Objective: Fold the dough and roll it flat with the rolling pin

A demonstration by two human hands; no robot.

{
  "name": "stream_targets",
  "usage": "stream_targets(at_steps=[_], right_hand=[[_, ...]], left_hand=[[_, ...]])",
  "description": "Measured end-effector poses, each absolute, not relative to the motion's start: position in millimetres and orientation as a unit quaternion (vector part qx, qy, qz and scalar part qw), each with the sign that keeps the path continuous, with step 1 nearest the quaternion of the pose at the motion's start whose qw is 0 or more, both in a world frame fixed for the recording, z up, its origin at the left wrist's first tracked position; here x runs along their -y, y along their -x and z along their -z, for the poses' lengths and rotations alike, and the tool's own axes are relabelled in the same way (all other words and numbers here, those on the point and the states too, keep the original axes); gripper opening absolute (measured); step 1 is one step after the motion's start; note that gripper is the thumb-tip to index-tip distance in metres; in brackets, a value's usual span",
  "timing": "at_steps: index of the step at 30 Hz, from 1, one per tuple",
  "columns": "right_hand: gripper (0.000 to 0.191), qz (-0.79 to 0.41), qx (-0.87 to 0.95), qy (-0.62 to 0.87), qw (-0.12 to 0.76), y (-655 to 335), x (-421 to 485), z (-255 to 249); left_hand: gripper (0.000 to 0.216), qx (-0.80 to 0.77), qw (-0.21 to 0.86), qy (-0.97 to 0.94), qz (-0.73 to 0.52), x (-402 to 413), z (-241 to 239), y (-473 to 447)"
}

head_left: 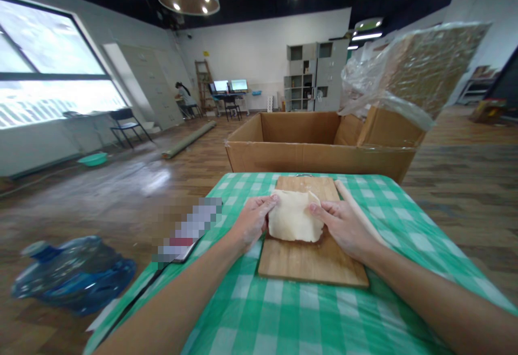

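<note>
A thin, pale sheet of dough (pixel 296 217), roughly square, is held up over a wooden cutting board (pixel 311 263). My left hand (pixel 254 220) pinches its left edge between thumb and fingers. On the opposite side my right hand (pixel 342 224) grips the right edge, its thumb lying on top of the dough. The lower edge of the sheet looks uneven, and a corner at the upper right is slightly folded. Just right of the board lies a pale rolling pin (pixel 358 209), partly hidden behind my right hand and forearm.
A green checked tablecloth (pixel 251 312) covers the table. At its left edge lies a blurred-out flat device (pixel 194 231) with a dark cable. A large cardboard box (pixel 319 155) stands beyond the table. A blue water jug (pixel 76 274) is at left; a person (pixel 185 99) sits far back.
</note>
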State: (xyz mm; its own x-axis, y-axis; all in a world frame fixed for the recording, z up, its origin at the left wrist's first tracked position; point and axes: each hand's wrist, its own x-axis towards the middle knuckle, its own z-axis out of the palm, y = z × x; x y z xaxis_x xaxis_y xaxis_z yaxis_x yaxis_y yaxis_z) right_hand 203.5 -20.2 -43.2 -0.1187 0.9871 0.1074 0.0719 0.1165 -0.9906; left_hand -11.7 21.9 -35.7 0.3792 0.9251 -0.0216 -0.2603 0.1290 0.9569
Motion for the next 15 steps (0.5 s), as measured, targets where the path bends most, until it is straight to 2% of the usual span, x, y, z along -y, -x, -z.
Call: stream_targets(at_steps=[6, 11, 15], right_hand=[[0.052, -0.482, 0.592, 0.441, 0.473, -204.9, 20.1, 42.3], [0.049, -0.48, 0.592, 0.433, 0.48, -204.3, 20.2, 43.0], [0.042, -0.495, 0.618, 0.41, 0.453, -205.0, 20.4, 43.9]], left_hand=[[0.05, -0.355, 0.648, -0.496, -0.456, -20.8, 33.4, 12.7], [0.05, -0.317, 0.681, -0.491, -0.441, -9.2, 32.8, 3.4], [0.043, -0.335, 0.633, -0.557, -0.421, -0.2, 34.3, -4.4]])
